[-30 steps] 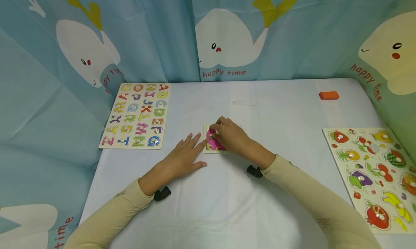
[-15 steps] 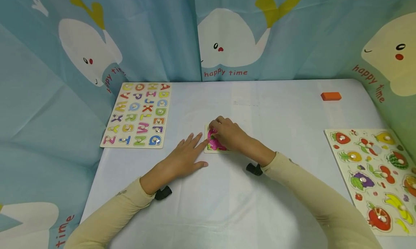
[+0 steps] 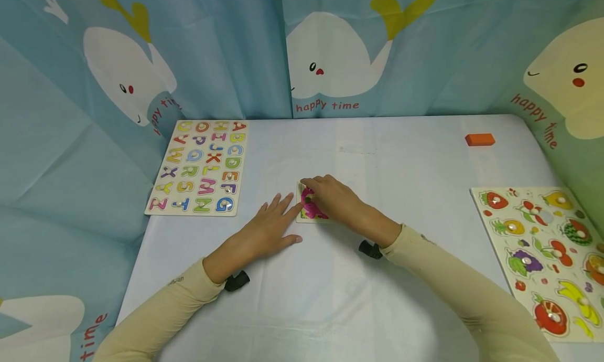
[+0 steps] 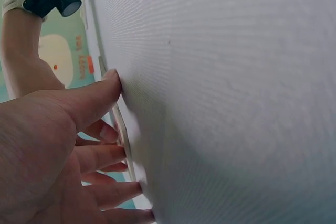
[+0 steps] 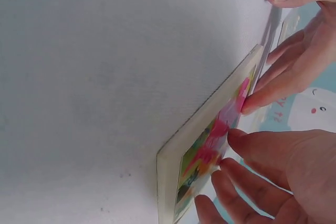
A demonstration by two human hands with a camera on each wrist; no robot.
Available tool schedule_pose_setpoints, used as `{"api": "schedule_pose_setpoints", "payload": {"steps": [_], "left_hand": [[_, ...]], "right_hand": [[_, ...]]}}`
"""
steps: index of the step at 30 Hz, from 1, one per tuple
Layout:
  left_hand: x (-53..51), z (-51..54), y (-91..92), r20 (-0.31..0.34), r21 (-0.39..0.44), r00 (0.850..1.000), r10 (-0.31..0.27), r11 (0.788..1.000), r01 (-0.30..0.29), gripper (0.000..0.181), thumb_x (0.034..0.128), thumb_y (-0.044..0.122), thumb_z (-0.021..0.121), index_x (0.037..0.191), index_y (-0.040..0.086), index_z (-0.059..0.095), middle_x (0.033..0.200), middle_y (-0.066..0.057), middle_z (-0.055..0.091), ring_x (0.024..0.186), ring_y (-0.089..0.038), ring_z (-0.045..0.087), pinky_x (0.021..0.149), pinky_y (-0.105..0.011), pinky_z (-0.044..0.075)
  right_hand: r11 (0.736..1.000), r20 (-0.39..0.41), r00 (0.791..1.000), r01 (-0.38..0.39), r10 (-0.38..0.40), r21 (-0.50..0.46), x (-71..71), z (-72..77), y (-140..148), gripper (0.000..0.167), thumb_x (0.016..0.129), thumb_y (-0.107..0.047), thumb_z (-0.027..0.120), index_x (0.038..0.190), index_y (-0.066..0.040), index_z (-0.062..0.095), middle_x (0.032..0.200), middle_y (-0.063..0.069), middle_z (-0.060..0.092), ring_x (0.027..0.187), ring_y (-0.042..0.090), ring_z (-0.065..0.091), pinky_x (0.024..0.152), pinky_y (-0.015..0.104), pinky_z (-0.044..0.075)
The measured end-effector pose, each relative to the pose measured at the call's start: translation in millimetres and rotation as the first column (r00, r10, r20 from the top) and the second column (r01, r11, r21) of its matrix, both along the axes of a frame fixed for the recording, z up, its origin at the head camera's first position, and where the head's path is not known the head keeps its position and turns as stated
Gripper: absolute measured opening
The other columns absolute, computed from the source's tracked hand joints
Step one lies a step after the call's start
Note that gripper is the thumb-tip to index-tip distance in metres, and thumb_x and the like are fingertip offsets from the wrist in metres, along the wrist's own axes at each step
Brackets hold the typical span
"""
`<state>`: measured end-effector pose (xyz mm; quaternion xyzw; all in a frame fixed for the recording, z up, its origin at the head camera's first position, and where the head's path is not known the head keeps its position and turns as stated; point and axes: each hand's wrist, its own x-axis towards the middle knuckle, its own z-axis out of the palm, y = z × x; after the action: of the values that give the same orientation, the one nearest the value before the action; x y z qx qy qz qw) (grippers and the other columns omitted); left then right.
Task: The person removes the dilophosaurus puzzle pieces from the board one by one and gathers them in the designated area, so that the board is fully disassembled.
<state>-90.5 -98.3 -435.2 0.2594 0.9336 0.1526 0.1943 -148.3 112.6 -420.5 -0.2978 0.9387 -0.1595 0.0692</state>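
Fingers (image 5: 278, 90) straight on left hand (image 3: 266, 227), loosely bent on right hand (image 3: 337, 200), touch a flat, cream-edged, pink-pictured board (image 3: 311, 211)

– What can be read in the head view?
– At upper centre and upper right, "happy time" is printed on the curtain (image 3: 226, 63).
– And at left?
– Capitals A–Z are shown on the alphabet board (image 3: 195, 169).

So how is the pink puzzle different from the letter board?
The pink puzzle is smaller than the letter board. The pink puzzle shows a pink figure; the letter board has rows of colourful letters. The left hand and right hand are at the pink puzzle, while neither touches the letter board. Both puzzle and board lie on the white table.
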Motion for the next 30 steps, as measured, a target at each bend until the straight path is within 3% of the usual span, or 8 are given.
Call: {"api": "schedule_pose_setpoints", "payload": {"steps": [9, 18, 23, 26, 30], "left_hand": [[0.2, 1.0, -0.5, 0.004, 0.015, 1.0, 0.0, 1.0, 0.0, 0.08, 0.1033, 0.048, 0.066, 0.167, 0.015, 0.032, 0.176, -0.015, 0.016, 0.162, -0.045, 0.013, 0.127, -0.064, 0.021], [0.8, 2.1, -0.1, 0.007, 0.016, 1.0, 0.004, 1.0, -0.004, 0.08, 0.103, 0.049, 0.066, 0.167, 0.015, 0.032, 0.177, -0.015, 0.016, 0.162, -0.044, 0.012, 0.127, -0.064, 0.02], [0.8, 1.2, -0.6, 0.009, 0.019, 1.0, 0.003, 1.0, -0.003, 0.08, 0.1033, 0.049, 0.065, 0.168, 0.016, 0.031, 0.177, -0.014, 0.015, 0.162, -0.044, 0.012, 0.127, -0.064, 0.02], [0.7, 0.4, -0.4, 0.004, 0.016, 1.0, 0.0, 1.0, -0.001, 0.08, 0.1032, 0.049, 0.066, 0.168, 0.016, 0.031, 0.177, -0.014, 0.015, 0.162, -0.043, 0.012, 0.127, -0.064, 0.02], [0.4, 0.0, 0.0, 0.002, 0.007, 1.0, 0.004, 1.0, -0.004, 0.081, 0.1028, 0.049, 0.066, 0.168, 0.016, 0.031, 0.177, -0.014, 0.015, 0.162, -0.043, 0.012, 0.127, -0.063, 0.02]], "right_hand": [[0.997, -0.017, 0.999, -0.045, 0.046, 0.055, -2.8, 1.5, -2, 0.053, 0.096, -0.006, 0.077, 0.146, -0.003, 0.059, 0.138, 0.017, 0.067, 0.122, 0.035, 0.064, 0.101, 0.047, 0.058], [0.992, 0.106, 0.993, -0.053, 0.041, 0.114, -9.3, 7.2, -3, 0.06, 0.1, -0.008, 0.072, 0.155, -0.012, 0.049, 0.14, 0.016, 0.057, 0.127, 0.035, 0.055, 0.098, 0.051, 0.057], [0.992, 0.171, 0.985, -0.057, 0.037, 0.113, -9.8, 6.7, -5, 0.06, 0.1, -0.005, 0.07, 0.156, -0.012, 0.048, 0.138, 0.014, 0.057, 0.123, 0.033, 0.053, 0.094, 0.049, 0.053], [0.993, 0.161, 0.986, -0.05, 0.032, 0.11, -7.6, 5.9, -6, 0.06, 0.099, -0.005, 0.07, 0.155, -0.01, 0.049, 0.142, 0.015, 0.055, 0.127, 0.034, 0.052, 0.097, 0.052, 0.051], [0.99, 0.085, 0.996, -0.027, 0.016, 0.136, -5.3, 5.2, -6, 0.061, 0.099, -0.011, 0.073, 0.155, -0.01, 0.05, 0.149, 0.015, 0.056, 0.133, 0.037, 0.052, 0.102, 0.059, 0.05]]}}
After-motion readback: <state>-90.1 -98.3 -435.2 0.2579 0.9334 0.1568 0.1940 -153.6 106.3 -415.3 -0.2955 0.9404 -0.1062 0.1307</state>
